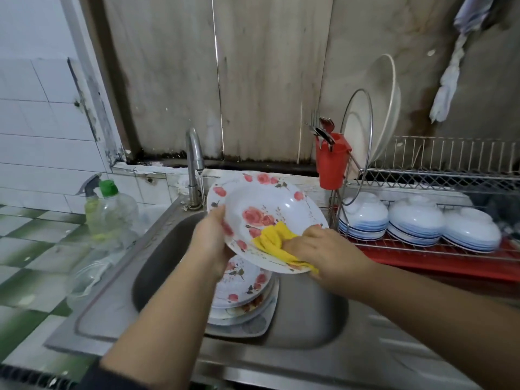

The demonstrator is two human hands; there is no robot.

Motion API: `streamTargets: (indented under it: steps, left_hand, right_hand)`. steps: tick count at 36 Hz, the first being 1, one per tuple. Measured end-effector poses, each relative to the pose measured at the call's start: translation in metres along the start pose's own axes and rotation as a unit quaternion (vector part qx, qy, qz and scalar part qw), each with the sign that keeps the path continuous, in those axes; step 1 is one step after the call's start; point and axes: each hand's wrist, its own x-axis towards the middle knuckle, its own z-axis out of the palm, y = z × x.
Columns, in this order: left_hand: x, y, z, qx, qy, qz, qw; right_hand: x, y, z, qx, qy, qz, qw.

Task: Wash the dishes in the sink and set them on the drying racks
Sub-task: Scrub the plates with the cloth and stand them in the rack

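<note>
Item: white oval rose-patterned plate [267,215], held tilted above the steel sink [168,249], long axis running far-left to near-right. Left hand [209,237] grips its left rim; right hand [318,249] presses a yellow cloth [274,240] on its near-right edge. Wire drying rack [439,175] lies right, nearer the right hand.

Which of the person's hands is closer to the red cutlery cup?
Right. The right hand wipes the floral plate below the red cutlery cup; the left hand grips the plate's far-left rim.

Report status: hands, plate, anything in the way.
Left hand grips floral plate over sink. Right hand presses yellow cloth on it. Plate stack below; nothing blocking.
</note>
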Motion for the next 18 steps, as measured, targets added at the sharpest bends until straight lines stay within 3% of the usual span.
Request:
streamTargets:
  steps: [2,4,7,9,11,14,16,18]
  left_hand:
    - [-0.003,-0.011,0.012,0.042,0.015,0.001,0.999]
    - [-0.008,-0.023,0.026,0.075,0.011,0.017,0.997]
    - [-0.013,-0.027,0.036,0.113,-0.033,0.052,0.992]
    - [-0.011,-0.026,0.032,0.115,-0.069,0.050,0.990]
    - [-0.004,-0.027,0.023,0.072,-0.077,0.047,0.993]
    - [0.010,-0.039,0.008,0.159,0.010,0.017,0.987]
    - [0.014,-0.048,-0.003,0.189,0.106,-0.024,0.976]
    - [0.015,-0.059,-0.013,0.109,0.157,-0.089,0.977]
  right_hand:
    - [0.007,-0.008,0.001,0.020,0.001,0.045,0.999]
    - [0.015,-0.021,0.009,0.106,-0.014,0.145,0.984]
    - [0.025,-0.033,0.012,0.257,0.048,0.243,0.934]
    - [0.026,-0.031,0.004,0.339,0.088,0.318,0.881]
    - [0.025,-0.028,-0.001,0.499,0.137,0.384,0.764]
    - [0.021,-0.026,0.002,0.682,0.209,0.428,0.555]
    - [0.017,-0.021,0.010,0.733,0.235,0.434,0.469]
    - [0.012,-0.018,0.016,0.772,0.256,0.421,0.402]
